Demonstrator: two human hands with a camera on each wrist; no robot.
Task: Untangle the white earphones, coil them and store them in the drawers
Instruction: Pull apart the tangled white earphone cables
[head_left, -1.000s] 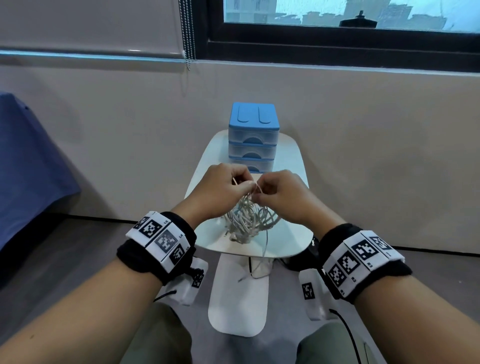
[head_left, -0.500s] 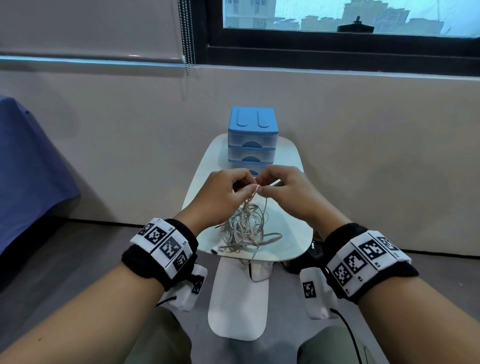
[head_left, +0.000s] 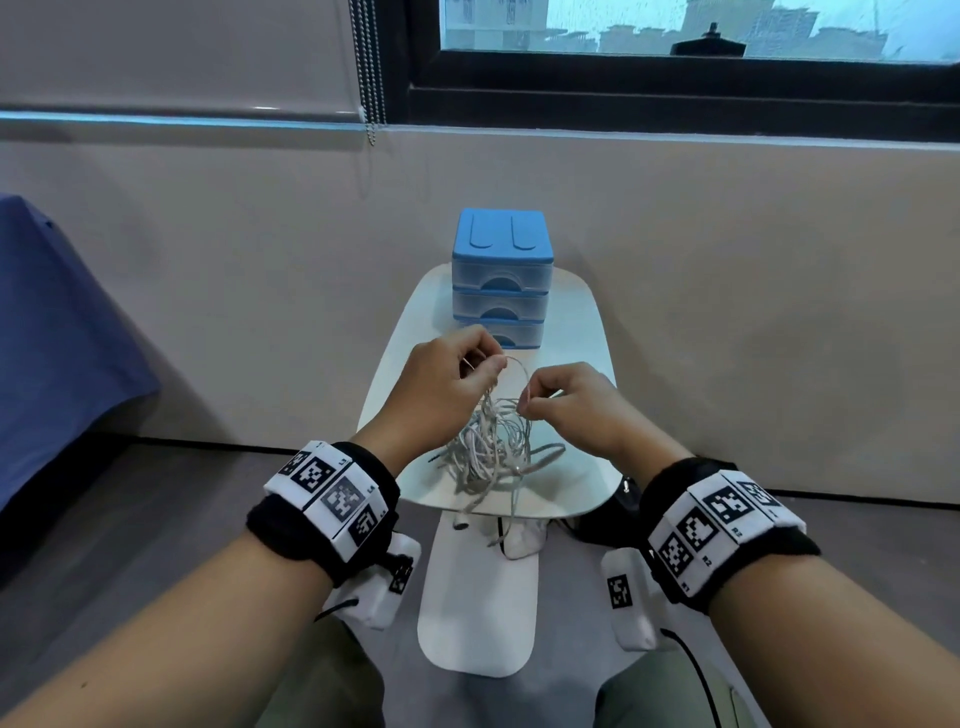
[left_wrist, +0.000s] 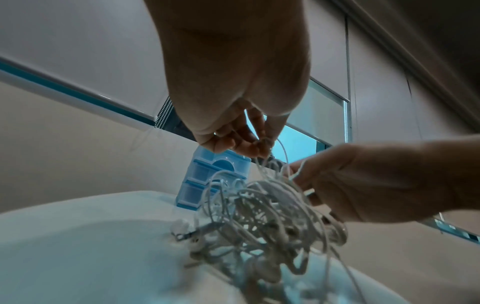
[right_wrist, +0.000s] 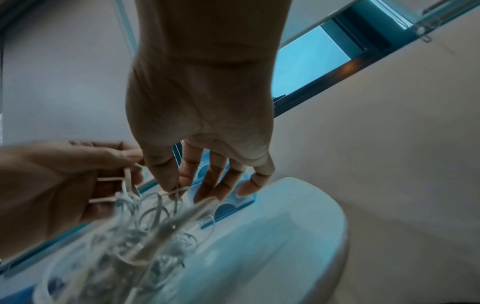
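Note:
A tangled bundle of white earphones (head_left: 491, 447) hangs over the small white table (head_left: 571, 493), its lower loops lying on the top. My left hand (head_left: 483, 364) pinches several strands at the top of the bundle (left_wrist: 262, 207). My right hand (head_left: 530, 397) pinches one cord loop between thumb and forefinger, a short way to the right and lower. In the right wrist view the cord (right_wrist: 145, 218) runs under my thumb (right_wrist: 166, 174). A loose end with a plug dangles below the table's front edge (head_left: 511, 540). The blue set of three drawers (head_left: 501, 275) stands shut behind the hands.
The table stands against a beige wall under a dark-framed window (head_left: 675, 67). A bead chain (head_left: 366, 67) hangs from the blind. A blue cloth (head_left: 52, 338) covers furniture at the left. The table's white foot (head_left: 478, 613) lies on the grey floor between my knees.
My hands have moved apart, the left upward and the right down and rightward, drawing a cord loop between them. The bundle has spread lower over the table.

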